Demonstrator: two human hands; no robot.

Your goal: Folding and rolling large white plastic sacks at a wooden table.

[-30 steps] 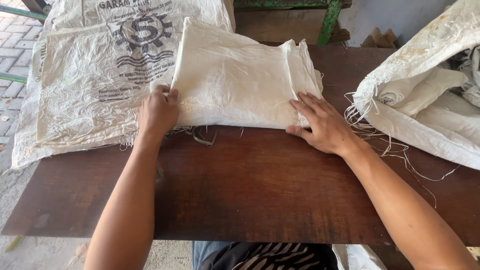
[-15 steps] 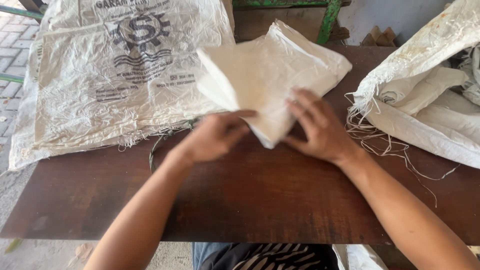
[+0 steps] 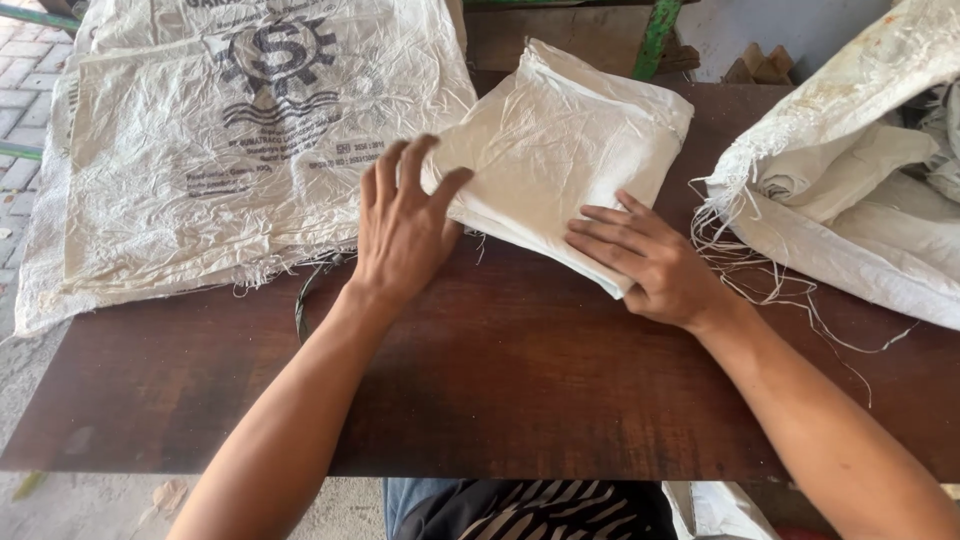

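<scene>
Right hand's fingers were flat on the near corner of the folded white sack, left hand spread loose over its left edge, sack lying mid-bench between a printed flat sack and a frayed pile.

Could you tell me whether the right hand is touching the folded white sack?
Touching: the head view shows the right hand lying flat on the folded white sack.
</scene>
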